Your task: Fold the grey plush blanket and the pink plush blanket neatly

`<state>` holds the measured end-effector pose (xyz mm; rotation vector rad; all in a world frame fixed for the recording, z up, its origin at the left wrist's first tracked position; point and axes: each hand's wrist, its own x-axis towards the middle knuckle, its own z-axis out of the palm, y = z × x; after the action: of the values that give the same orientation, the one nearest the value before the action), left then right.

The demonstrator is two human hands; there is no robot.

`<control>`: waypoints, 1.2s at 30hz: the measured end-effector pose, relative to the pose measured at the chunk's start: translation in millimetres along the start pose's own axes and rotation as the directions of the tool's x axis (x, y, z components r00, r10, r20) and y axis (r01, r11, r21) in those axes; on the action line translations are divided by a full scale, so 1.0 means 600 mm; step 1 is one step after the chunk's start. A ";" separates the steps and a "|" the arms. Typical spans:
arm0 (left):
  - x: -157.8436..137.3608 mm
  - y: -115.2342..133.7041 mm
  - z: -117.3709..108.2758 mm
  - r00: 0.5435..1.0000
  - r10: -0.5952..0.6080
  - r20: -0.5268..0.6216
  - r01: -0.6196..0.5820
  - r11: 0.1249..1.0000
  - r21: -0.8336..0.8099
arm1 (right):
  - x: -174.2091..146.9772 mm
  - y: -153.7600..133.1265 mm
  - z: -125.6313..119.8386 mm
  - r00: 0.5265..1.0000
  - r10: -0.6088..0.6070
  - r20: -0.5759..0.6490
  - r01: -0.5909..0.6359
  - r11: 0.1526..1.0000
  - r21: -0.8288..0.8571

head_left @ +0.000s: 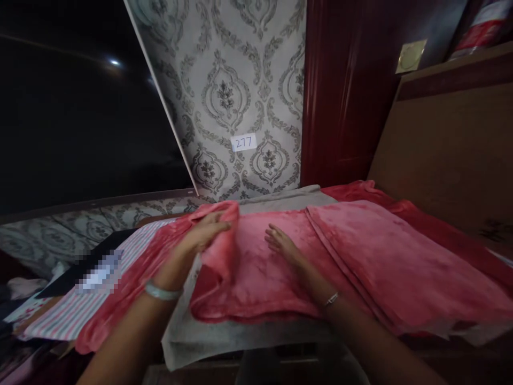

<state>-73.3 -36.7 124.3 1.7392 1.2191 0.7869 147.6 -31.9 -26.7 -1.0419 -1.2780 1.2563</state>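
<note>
A fluffy red and pink blanket (260,267) lies across the surface in front of me, partly folded, with a long seam of layers toward the right. My left hand (210,230) grips its left part, which bunches up and stands above the rest; a bangle circles that wrist. Flat over the middle of the blanket rests my right hand (280,243), fingers stretched out, a thin bracelet on the wrist. Under the blanket, a greyish-white sheet (224,342) shows along the front edge and at the back.
A large dark screen (88,107) stands at the left. Striped cloth (84,313) lies below it. Behind are patterned wallpaper (256,69) with a label reading 277 (243,142) and a dark red door panel (340,91). A big cardboard box (452,155) stands at right.
</note>
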 end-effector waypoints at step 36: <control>0.237 -0.091 0.095 0.994 -0.068 -0.082 0.050 0.979 -0.198 | -0.160 0.011 -0.049 0.999 0.009 0.053 -0.007 1.000 -0.031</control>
<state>-1.0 90.4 53.6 1.5160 1.2038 0.9248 186.4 -122.9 -43.6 -1.0421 -1.3386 1.2815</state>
